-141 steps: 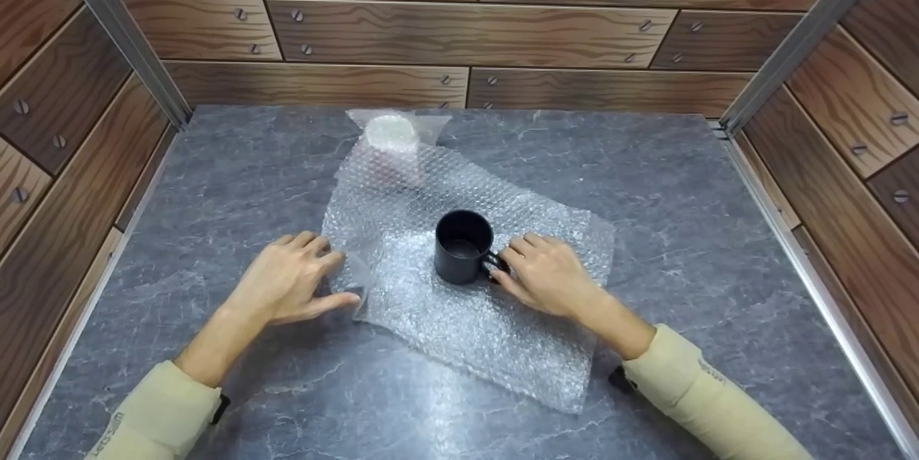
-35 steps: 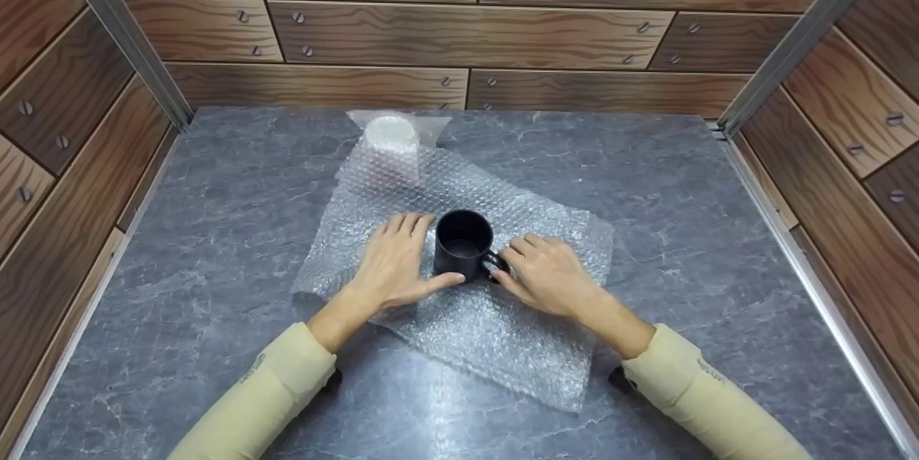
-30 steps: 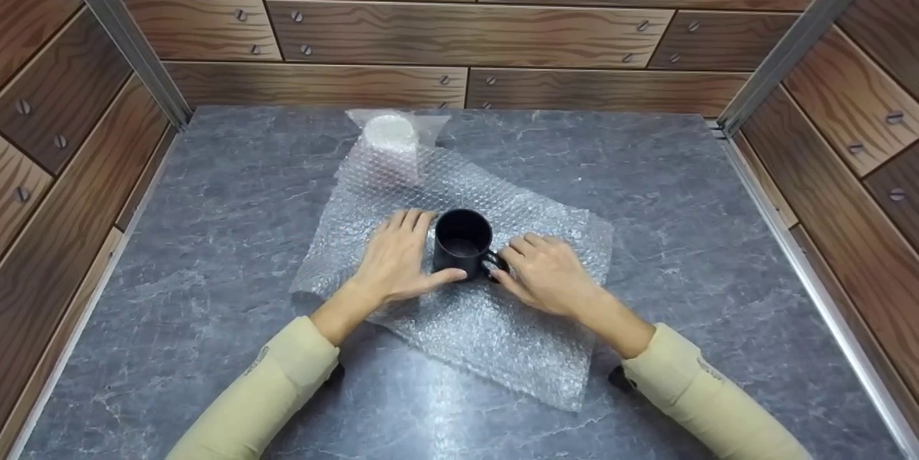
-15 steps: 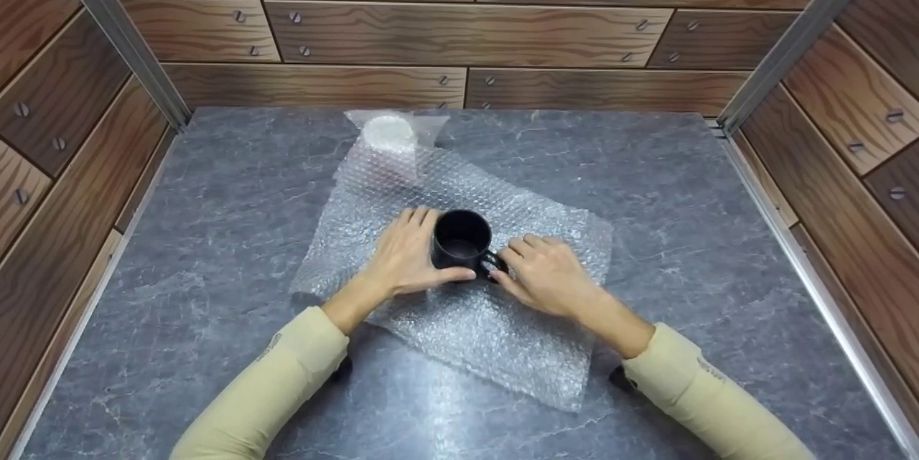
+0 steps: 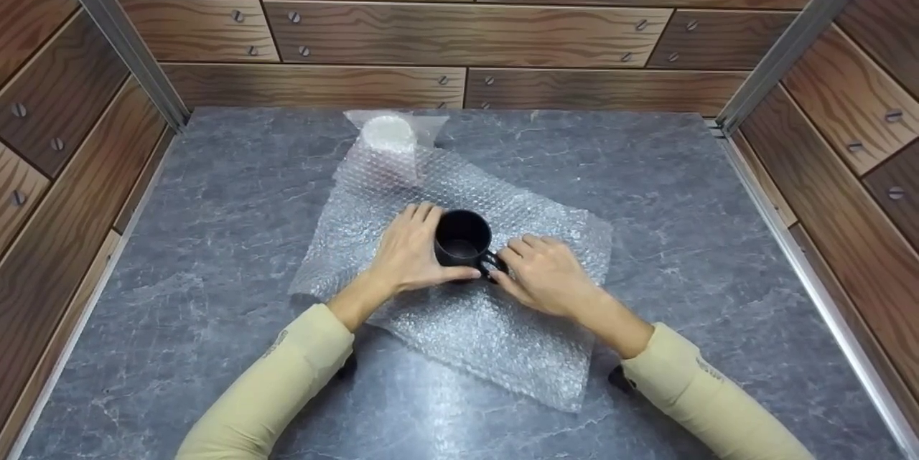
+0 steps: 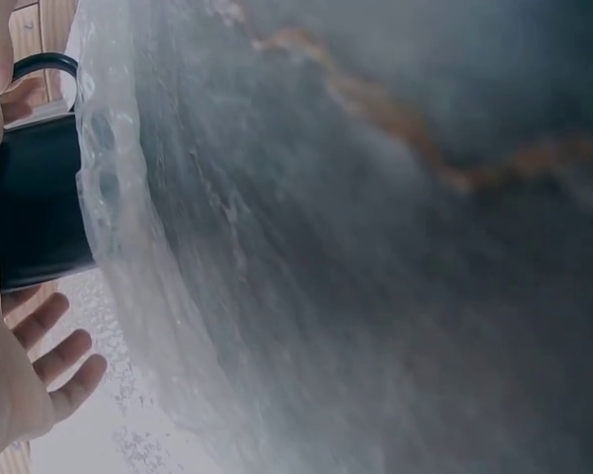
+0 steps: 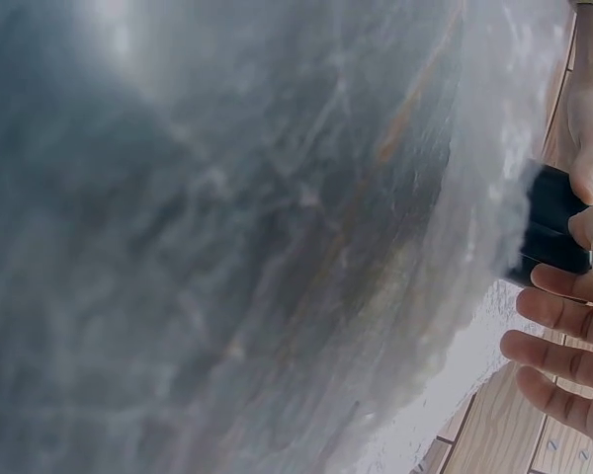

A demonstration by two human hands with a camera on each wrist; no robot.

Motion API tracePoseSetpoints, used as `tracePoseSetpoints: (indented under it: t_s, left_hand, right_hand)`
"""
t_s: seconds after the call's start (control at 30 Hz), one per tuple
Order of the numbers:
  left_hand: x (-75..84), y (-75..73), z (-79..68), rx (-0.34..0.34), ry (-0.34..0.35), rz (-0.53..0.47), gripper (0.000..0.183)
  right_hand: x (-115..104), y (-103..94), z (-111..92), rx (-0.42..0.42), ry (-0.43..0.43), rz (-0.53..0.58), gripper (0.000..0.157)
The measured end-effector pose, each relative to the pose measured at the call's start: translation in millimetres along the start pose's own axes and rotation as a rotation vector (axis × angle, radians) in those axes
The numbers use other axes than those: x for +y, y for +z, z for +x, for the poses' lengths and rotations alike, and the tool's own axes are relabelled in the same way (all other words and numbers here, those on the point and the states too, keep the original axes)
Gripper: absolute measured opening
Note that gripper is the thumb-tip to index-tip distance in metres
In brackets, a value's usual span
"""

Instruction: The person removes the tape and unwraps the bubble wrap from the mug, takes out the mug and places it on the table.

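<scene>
A black mug (image 5: 459, 253) stands upright on a sheet of bubble wrap (image 5: 510, 352), its mouth facing up. My left hand (image 5: 411, 252) holds the mug's body from the left, thumb across its front and fingertips behind its far side. In the left wrist view the mug (image 6: 40, 207) lies between thumb and fingers, several of which are spread away from it. With thumb and forefinger, my right hand (image 5: 547, 273) pinches the handle on the right side. In the right wrist view the other fingers (image 7: 563, 316) extend loosely beside the mug.
Behind the mug, a round white-topped, pinkish object (image 5: 389, 133) stands wrapped in bubble wrap, overlapping the sheet's far corner in the head view. Grey marbled tabletop (image 5: 675, 230) surrounds the sheet. Wood-patterned panels (image 5: 459, 33) and metal posts (image 5: 804, 36) enclose the back and sides.
My left hand has come right from the sheet's left edge to the mug, and its thumb has slid across the mug's front. My right hand stays at the handle; the mug has barely moved.
</scene>
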State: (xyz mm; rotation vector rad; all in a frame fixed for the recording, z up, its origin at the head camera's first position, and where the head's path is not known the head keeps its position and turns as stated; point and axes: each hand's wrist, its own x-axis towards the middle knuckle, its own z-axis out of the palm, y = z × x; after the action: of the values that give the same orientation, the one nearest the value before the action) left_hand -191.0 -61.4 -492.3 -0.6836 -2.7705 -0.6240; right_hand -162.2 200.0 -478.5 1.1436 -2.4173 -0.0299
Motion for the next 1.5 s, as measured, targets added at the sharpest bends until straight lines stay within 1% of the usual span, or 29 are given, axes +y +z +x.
tracePoseSetpoints:
  t_s: [0.13,0.23,0.33,0.57,0.63,0.7,0.87,1.0,1.1,1.33,1.5]
  left_hand:
    - [2.2,-0.7,1.6,0.0,-0.001,0.002,0.101]
    - [4.1,-1.6,2.8,0.009,0.008,0.02,0.099]
    - [5.0,-1.6,3.1,0.016,0.013,0.035,0.097]
    - [4.0,-0.1,1.3,0.043,0.017,0.047,0.097]
    - [3.7,0.2,0.6,0.06,0.024,0.059,0.096]
    - [3.5,0.6,-0.2,0.078,0.032,0.064,0.095]
    - [2.7,0.8,-1.8,0.105,0.051,0.096,0.095]
    - [2.0,-0.1,-3.5,0.126,0.066,0.137,0.096]
    - [1.6,-0.9,-4.6,0.144,0.071,0.152,0.096]
    - [1.7,-5.8,-7.9,0.174,0.087,0.139,0.094]
    - [-3.1,-12.7,-11.6,0.204,0.096,0.148,0.094]
  right_hand:
    - [1.2,1.9,-1.8,0.001,0.007,0.013,0.033]
    - [3.1,2.9,-4.6,-0.03,0.016,0.022,0.041]
    - [5.1,2.9,-8.0,-0.097,0.028,0.035,0.051]
    - [8.2,0.6,-13.9,-0.286,0.093,0.063,0.079]
    - [8.7,0.1,-15.1,-0.32,0.109,0.075,0.084]
    - [9.2,-0.2,-16.4,-0.336,0.12,0.09,0.088]
    - [10.9,-0.3,-21.1,-0.361,0.121,0.111,0.092]
    - [12.1,-0.2,-25.8,-0.432,0.133,0.129,0.096]
    - [12.6,-0.5,-27.5,-0.469,0.141,0.143,0.095]
    - [15.7,-3.0,-30.6,-0.512,0.153,0.161,0.092]
    - [19.7,-4.6,-34.2,-0.503,0.156,0.163,0.09]
